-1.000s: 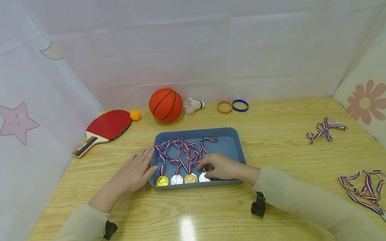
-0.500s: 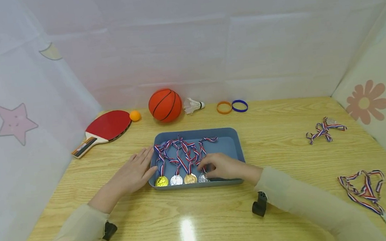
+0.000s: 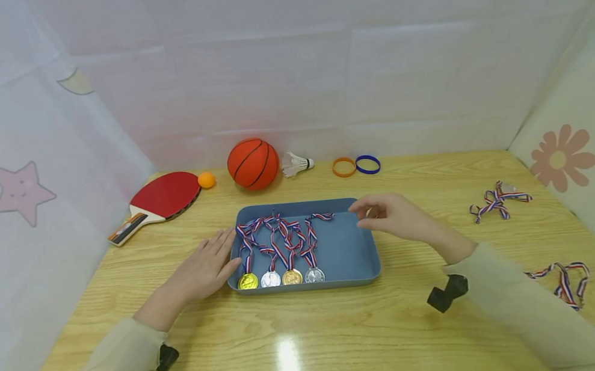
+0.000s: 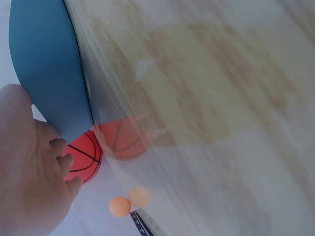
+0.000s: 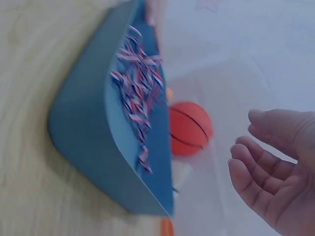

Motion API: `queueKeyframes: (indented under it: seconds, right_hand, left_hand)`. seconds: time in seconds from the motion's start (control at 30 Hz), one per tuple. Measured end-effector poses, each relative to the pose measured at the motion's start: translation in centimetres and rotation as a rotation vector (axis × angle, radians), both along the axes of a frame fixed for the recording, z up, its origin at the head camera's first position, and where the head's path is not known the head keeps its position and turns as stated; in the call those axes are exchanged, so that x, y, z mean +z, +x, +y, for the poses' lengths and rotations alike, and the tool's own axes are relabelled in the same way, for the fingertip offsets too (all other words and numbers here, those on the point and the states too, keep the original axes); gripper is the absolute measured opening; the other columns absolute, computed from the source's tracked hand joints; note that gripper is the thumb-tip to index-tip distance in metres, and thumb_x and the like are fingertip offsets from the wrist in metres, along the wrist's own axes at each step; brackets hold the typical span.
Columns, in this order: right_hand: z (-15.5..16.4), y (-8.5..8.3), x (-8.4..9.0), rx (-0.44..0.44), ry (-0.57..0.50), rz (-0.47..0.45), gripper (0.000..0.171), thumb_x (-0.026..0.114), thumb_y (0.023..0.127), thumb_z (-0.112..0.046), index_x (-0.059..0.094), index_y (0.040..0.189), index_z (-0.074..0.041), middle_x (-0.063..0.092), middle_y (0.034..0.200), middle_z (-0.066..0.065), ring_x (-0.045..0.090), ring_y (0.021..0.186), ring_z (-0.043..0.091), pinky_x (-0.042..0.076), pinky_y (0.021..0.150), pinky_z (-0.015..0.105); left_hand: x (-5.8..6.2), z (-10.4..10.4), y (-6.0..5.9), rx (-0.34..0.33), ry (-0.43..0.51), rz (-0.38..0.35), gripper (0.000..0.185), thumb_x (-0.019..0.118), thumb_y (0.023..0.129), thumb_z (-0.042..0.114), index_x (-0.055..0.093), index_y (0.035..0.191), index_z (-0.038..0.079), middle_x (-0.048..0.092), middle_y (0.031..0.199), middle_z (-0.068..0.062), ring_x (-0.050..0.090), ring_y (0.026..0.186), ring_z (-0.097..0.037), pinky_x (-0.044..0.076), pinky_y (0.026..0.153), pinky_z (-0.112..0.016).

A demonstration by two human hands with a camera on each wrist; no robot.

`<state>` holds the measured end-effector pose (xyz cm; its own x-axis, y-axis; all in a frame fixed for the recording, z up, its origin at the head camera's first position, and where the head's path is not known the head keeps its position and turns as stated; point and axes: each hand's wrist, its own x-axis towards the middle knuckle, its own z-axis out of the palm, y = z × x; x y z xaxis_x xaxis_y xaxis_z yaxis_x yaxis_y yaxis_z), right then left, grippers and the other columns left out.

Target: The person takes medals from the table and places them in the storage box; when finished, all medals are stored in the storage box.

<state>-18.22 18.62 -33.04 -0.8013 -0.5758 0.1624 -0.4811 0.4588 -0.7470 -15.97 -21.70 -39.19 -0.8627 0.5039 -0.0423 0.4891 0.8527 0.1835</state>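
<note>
A blue tray [image 3: 355, 246] sits mid-table holding several medals [image 3: 281, 277] in a row along its front edge, their striped ribbons [image 3: 281, 235] trailing back. My left hand [image 3: 208, 266] lies flat on the table with straight fingers against the tray's left side [image 4: 44, 69]. My right hand [image 3: 388, 215] hovers above the tray's far right corner, fingers loosely bent and holding nothing. The right wrist view shows its empty palm [image 5: 275, 167] beside the tray [image 5: 93, 147].
At the back stand a basketball [image 3: 253, 163], shuttlecock [image 3: 296, 164], orange ball [image 3: 206, 180], red paddle [image 3: 160, 199] and two wristbands [image 3: 356, 165]. Two more medals with ribbons [image 3: 497, 201] [image 3: 563, 281] lie on the table at right. Fabric walls close in three sides.
My right hand has let go of the fourth medal at the tray's front and risen back and right over the far right corner. The left hand has stayed put.
</note>
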Motion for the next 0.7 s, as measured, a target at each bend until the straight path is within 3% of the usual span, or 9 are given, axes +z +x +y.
queueKeyframes:
  seconds: [0.23, 0.33, 0.5, 0.7]
  right_hand:
    - [6.5, 1.2, 2.0, -0.179, 0.013, -0.023, 0.032, 0.059, 0.091, -0.018, 0.057, 0.121, -0.006, 0.058, 0.097, 0.007, 0.058, 0.084, 0.016, 0.05, 0.069, 0.027]
    - [9.4, 2.3, 2.2, -0.248, 0.011, 0.014, 0.032, 0.059, 0.091, -0.015, 0.057, 0.121, -0.004, 0.059, 0.097, 0.008, 0.058, 0.081, 0.012, 0.048, 0.063, 0.024]
    - [14.4, 3.8, 1.4, -0.298, 0.037, 0.075, 0.03, 0.059, 0.091, -0.01, 0.057, 0.119, -0.003, 0.062, 0.096, 0.006, 0.059, 0.077, 0.007, 0.047, 0.059, 0.019]
    - [19.8, 5.6, -0.4, -0.353, 0.175, 0.088, 0.028, 0.061, 0.089, -0.011, 0.058, 0.116, -0.003, 0.061, 0.092, -0.001, 0.058, 0.078, 0.003, 0.048, 0.061, 0.02]
  left_hand:
    - [0.1, 0.0, 0.0, 0.009, -0.005, -0.02, 0.067, 0.038, 0.098, 0.04, 0.016, 0.145, -0.003, 0.016, 0.15, -0.018, 0.012, 0.136, -0.036, 0.013, 0.107, -0.052]
    - [0.2, 0.0, 0.1, 0.005, 0.001, -0.015, 0.068, 0.038, 0.098, 0.04, 0.016, 0.145, -0.003, 0.016, 0.15, -0.018, 0.012, 0.136, -0.036, 0.013, 0.107, -0.052]
    - [0.2, 0.0, 0.0, 0.004, 0.009, -0.004, 0.067, 0.038, 0.098, 0.04, 0.017, 0.145, -0.004, 0.018, 0.149, -0.019, 0.013, 0.136, -0.036, 0.014, 0.107, -0.052]
    - [0.1, 0.0, 0.0, 0.009, 0.007, -0.01, 0.068, 0.039, 0.098, 0.04, 0.017, 0.145, -0.003, 0.017, 0.15, -0.018, 0.013, 0.136, -0.036, 0.013, 0.107, -0.052]
